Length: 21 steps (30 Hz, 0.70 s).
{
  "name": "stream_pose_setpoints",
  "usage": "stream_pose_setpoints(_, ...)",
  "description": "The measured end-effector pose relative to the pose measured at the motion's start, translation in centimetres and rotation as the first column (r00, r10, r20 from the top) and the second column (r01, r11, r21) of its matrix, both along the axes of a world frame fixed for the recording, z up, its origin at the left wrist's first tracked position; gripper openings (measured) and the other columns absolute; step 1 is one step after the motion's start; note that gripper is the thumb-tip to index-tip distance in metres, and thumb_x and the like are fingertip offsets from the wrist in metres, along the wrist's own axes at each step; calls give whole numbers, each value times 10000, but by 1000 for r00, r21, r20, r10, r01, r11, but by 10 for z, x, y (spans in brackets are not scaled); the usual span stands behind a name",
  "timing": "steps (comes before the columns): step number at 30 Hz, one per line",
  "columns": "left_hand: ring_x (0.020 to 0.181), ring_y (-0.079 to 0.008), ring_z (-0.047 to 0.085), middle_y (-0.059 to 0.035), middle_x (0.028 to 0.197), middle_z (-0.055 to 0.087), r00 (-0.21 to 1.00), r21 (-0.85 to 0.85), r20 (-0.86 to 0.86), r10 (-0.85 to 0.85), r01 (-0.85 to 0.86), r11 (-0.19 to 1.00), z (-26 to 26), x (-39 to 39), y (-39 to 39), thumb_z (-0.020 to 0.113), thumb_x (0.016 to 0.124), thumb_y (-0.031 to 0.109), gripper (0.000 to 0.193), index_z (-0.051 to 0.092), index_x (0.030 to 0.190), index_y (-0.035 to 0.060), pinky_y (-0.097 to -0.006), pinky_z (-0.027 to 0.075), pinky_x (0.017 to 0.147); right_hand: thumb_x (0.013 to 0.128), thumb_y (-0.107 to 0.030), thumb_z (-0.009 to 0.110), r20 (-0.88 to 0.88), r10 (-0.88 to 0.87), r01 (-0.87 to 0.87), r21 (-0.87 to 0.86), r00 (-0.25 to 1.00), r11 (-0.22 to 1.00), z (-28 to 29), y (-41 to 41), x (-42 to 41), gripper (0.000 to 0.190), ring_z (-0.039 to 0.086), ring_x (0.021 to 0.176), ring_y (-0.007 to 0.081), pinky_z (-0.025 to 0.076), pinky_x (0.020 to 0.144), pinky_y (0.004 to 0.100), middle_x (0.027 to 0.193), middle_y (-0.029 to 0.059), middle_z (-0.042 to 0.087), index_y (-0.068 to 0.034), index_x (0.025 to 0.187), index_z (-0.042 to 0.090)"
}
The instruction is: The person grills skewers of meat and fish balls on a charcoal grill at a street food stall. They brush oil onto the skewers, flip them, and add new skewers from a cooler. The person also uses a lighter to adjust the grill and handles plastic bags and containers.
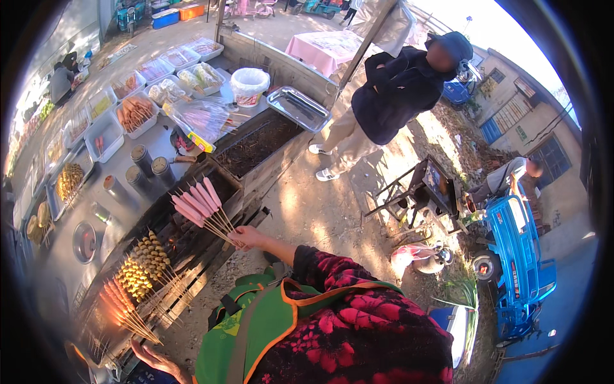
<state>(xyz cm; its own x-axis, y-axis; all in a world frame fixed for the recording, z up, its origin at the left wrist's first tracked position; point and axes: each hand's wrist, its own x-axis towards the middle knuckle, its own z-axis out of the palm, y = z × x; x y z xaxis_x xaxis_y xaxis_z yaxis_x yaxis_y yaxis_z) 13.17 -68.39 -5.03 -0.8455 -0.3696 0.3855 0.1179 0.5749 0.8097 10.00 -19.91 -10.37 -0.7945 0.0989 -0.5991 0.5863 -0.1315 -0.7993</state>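
My right hand (245, 238) grips the wooden sticks of several pink sausages (195, 200), held in a fan over the grill's edge. At the lower left, my left hand (157, 361) has its fingers apart and holds nothing that I can see. It is close to the stick ends of several orange-pink sausage skewers (118, 300) on the charcoal grill (192, 273). Beside those lie yellow skewers (134, 279) and browner skewers of small pieces (151, 252), their sticks over the near edge. A small glow shows among the coals.
Behind the grill, a metal counter (115, 225) holds shaker canisters (141, 158), a metal bowl (85, 242), plastic trays of skewers (136, 114) and a white bucket (250, 86). A steel tray (300, 108) rests at the far end. One person (398, 91) stands nearby; another bends by a blue vehicle (515, 259).
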Motion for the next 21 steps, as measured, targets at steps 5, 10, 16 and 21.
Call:
stream_pose_setpoints(5,1204,-249,469,-163,1301,489,813,513,239,-531,358,780,22,-3,188,452,973,288,464,422,1331,-5,-355,370,1007,934,-212,546,-33,88,-93,-191,996,977,-8,4,-19,188,652,603,161,495,469,284,731,85,661,-26,927,567)
stream_pose_setpoints(10,1113,-188,524,-116,1200,551,490,794,475,-731,120,596,-47,-36,328,512,951,326,504,406,1338,20,-336,404,959,944,-207,539,82,248,-220,-253,965,942,-15,20,-24,188,662,662,155,534,564,281,786,70,668,-28,985,584)
stream_pose_setpoints(16,701,-75,524,-4,851,598,762,805,416,-497,-55,590,-79,-55,396,488,963,232,224,578,1046,45,-231,439,627,907,-151,590,-69,289,-297,-209,955,932,-6,31,-29,155,627,624,144,526,508,294,766,56,644,-9,966,600)
stream_pose_setpoints(21,815,-134,604,-91,1014,639,880,807,337,-334,-88,584,-75,-42,401,435,985,237,279,527,1144,26,-266,496,709,911,-172,575,-163,390,-398,-18,907,917,-11,27,-26,199,586,654,86,475,555,240,801,8,637,-41,1059,599)
